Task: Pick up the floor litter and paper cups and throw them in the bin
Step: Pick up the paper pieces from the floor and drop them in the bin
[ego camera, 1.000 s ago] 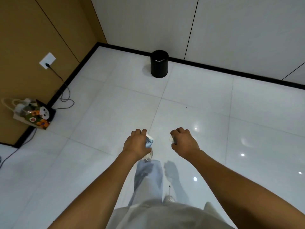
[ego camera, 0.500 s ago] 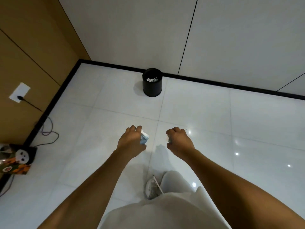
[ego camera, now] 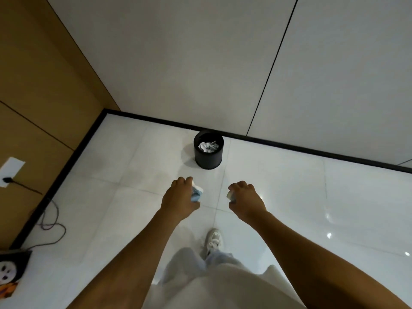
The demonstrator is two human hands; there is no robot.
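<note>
A black round bin point(ego camera: 208, 160) stands on the white tiled floor against the far wall, with crumpled white paper point(ego camera: 208, 146) inside it. My left hand point(ego camera: 179, 198) grips a crushed white and blue paper cup point(ego camera: 197, 194), which sticks out past the fingers. My right hand point(ego camera: 245, 200) is curled round a small pale piece of litter point(ego camera: 230, 195), mostly hidden in the fist. Both hands are held out in front of me, short of the bin and slightly to either side of it.
A brown panelled wall with a white socket point(ego camera: 11, 171) and a trailing cable point(ego camera: 51, 221) runs along the left. A patterned bag point(ego camera: 11, 273) sits at the lower left. My white shoe point(ego camera: 213, 240) is on the floor below my hands.
I have walked closer to the bin, which now looks larger and nearer. Both hands keep their hold on the litter.
</note>
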